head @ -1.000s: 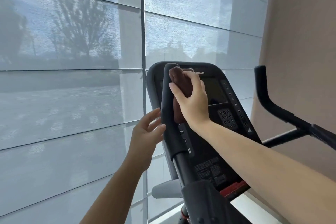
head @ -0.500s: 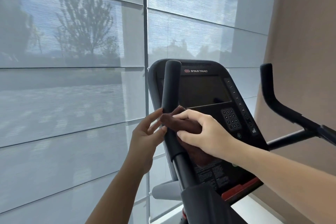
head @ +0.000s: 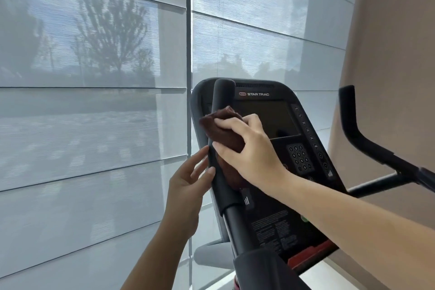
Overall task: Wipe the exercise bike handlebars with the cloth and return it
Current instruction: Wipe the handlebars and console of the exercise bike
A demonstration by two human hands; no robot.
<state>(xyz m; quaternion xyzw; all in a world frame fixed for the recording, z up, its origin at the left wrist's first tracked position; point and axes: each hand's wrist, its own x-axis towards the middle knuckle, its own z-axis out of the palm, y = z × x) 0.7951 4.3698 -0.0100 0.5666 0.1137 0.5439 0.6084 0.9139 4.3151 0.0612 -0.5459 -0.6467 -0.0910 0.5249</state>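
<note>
The exercise bike's left handlebar (head: 221, 96) is a black upright grip in front of the console. My right hand (head: 249, 148) grips a dark maroon cloth (head: 221, 122) wrapped around the middle of that grip. My left hand (head: 190, 181) has straight fingers touching the left side of the same bar, just below the cloth. The right handlebar (head: 353, 129) stands untouched at the right.
The black Star Trac console (head: 277, 125) with screen and keypad sits right behind the left bar. Large windows with sheer blinds (head: 94, 125) fill the left and back. A beige wall (head: 395, 54) rises close on the right.
My right hand slid the cloth down the left bar from its top to low on the grip, then back up to the middle. My left hand stayed beside the bar.
</note>
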